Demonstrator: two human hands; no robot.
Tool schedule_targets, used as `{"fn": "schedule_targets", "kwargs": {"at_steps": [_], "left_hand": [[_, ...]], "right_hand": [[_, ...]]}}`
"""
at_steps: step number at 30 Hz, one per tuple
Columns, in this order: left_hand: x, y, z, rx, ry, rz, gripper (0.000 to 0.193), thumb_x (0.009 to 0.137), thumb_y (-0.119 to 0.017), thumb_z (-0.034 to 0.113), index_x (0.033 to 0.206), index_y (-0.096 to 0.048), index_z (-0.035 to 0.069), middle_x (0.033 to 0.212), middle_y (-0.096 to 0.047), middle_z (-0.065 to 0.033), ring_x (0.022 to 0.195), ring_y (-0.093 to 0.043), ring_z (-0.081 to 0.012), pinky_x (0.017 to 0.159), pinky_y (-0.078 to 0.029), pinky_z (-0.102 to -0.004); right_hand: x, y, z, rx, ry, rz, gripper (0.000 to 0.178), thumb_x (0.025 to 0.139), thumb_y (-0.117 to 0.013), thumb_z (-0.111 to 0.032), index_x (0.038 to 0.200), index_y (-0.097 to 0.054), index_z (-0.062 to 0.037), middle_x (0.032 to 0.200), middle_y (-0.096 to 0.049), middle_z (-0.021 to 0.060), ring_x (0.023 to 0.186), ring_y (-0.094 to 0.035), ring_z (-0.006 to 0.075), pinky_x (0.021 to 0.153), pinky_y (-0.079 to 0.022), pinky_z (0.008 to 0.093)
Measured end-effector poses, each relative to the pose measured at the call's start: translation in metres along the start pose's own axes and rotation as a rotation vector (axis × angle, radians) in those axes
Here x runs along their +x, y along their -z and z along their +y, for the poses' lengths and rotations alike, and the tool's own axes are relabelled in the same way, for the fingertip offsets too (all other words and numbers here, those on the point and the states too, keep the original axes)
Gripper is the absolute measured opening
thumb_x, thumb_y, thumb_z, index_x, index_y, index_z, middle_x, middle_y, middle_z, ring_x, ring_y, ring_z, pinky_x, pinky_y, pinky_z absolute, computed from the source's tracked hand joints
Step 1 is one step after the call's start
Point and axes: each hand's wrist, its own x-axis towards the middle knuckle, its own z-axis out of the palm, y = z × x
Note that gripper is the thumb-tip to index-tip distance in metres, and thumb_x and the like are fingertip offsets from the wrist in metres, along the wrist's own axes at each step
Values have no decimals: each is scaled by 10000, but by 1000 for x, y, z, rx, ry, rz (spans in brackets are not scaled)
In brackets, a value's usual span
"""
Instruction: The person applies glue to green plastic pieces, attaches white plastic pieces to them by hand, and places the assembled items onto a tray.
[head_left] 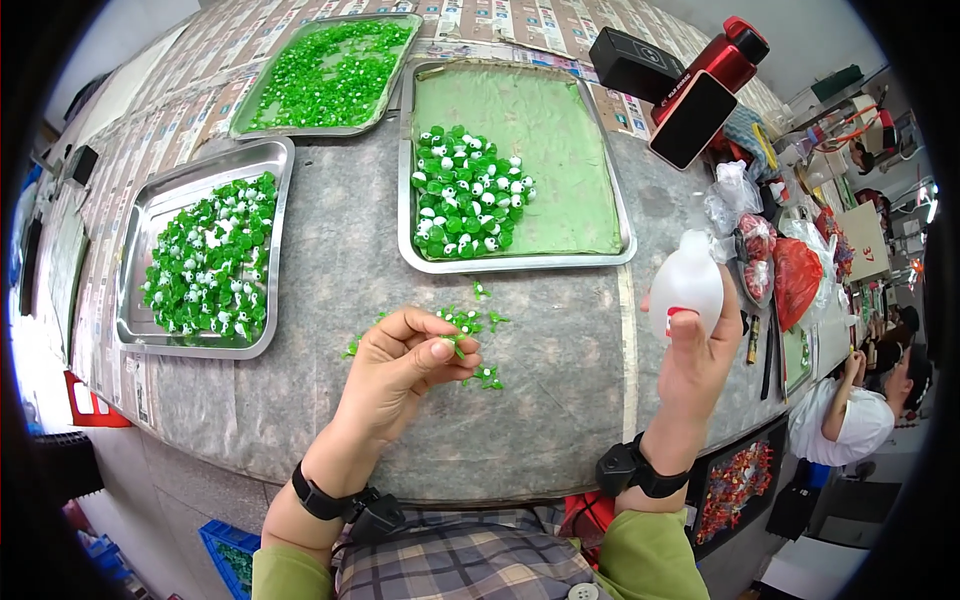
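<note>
Over the grey cloth-covered table, my left hand point(402, 362) pinches a small green plastic piece point(457, 345) between thumb and fingertips. Several loose green pieces with white spots point(462, 318) lie on the cloth just beyond and beside it. My right hand point(698, 365) is wrapped round a translucent white squeeze bottle point(692, 278) with a red mark, held up to the right. Its lower part is hidden by my thumb and palm. Farther off, a metal tray with a green lining point(565, 150) holds round green-and-white beads point(468, 195) heaped on its left side.
At left stands a metal tray point(266, 320) of green-and-white pieces; another tray point(392, 85) of green pieces lies behind. Back right: a black box point(635, 62), red bottle point(725, 62), phone point(693, 120) and plastic bags point(797, 280). Another person point(850, 420) sits at far right.
</note>
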Motion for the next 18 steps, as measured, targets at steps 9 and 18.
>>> {"fn": "schedule_targets", "kwargs": {"at_steps": [9,18], "left_hand": [[1,7,-2,-109,59,-21,99,760,-553,74,845,-533,27,728,-568,-66,652,-567,-132,600,-494,-242],[1,6,-2,-124,65,-11,88,758,-555,70,833,-533,29,708,-564,-61,635,-565,-132,591,-494,-237]], "right_hand": [[-16,-42,2,37,214,38,511,509,-774,-307,820,-483,-25,708,-493,10,603,-440,70,531,-347,193],[-22,-43,6,-161,340,-68,461,553,-752,-303,802,-481,-27,641,-501,53,516,-431,125,466,-324,230]]}}
